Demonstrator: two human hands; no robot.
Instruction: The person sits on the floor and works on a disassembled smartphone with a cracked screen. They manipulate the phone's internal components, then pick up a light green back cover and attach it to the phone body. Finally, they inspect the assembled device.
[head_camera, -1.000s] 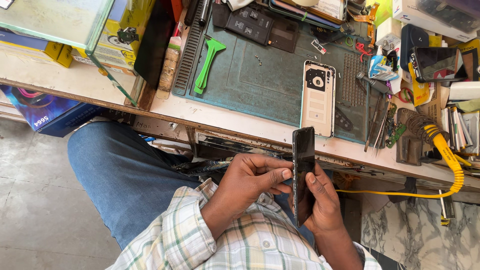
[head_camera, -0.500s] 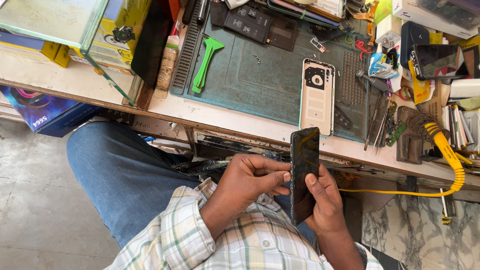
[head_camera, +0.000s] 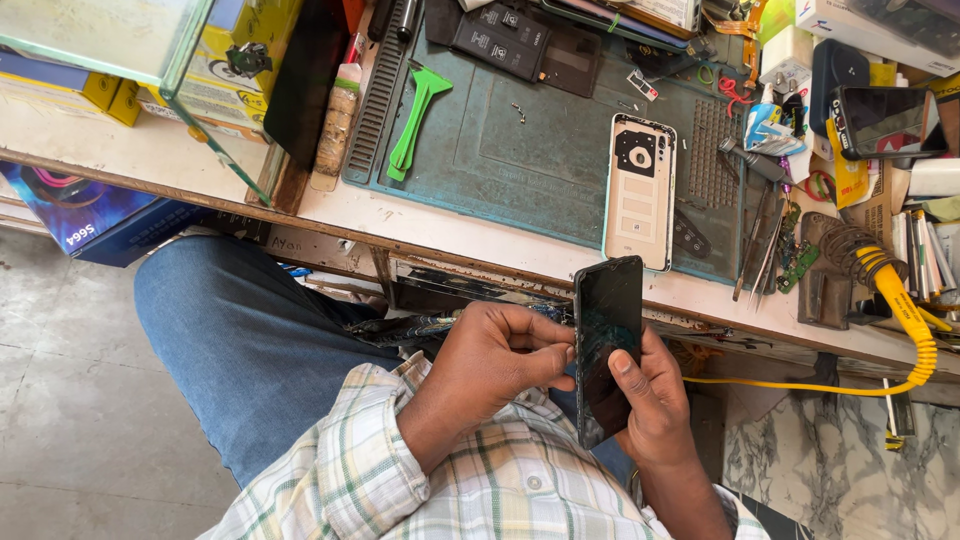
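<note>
Both hands grip a cracked black smartphone below the surface's edge: right hand cradles it upright, left hand pinches its side edge.

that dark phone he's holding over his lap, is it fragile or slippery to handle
Probably fragile: the phone shows crack-like marks across its dark glass. Likely stiff, since it stays flat though gripped only at its edges by the left hand and right hand. The glossy face may be slippery.
</note>
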